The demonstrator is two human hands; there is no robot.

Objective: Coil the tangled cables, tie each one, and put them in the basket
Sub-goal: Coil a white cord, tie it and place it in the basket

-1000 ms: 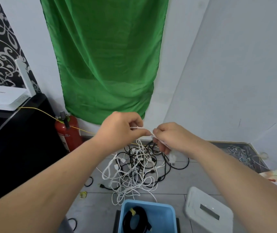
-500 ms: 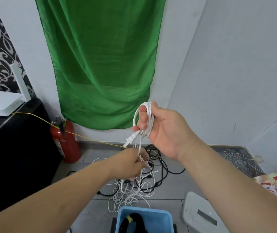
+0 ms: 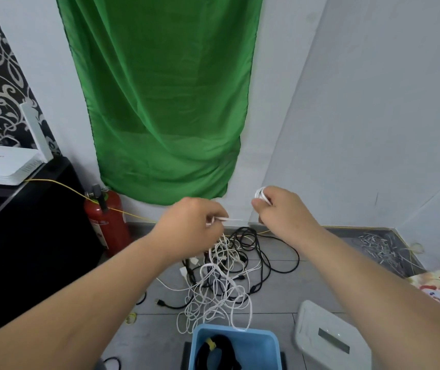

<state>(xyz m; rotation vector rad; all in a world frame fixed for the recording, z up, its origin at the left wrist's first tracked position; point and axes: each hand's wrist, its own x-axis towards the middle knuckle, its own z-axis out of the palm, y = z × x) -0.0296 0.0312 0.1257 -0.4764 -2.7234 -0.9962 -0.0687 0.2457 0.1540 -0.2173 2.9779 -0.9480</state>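
Currently pinching the white cable (image 3: 231, 219) with left hand (image 3: 189, 222), gripping its small coil (image 3: 261, 194) with right hand (image 3: 280, 210), above the floor tangle (image 3: 219, 289) behind the basket (image 3: 200, 333); risks snagging in that pile and dragging loops loose if yanked.

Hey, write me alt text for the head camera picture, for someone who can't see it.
The right hand grips a small white coil while the left hand pinches a white strand running toward it. Below, tangled cables, white and black, lie on the floor beside a blue basket holding a coiled black cable.
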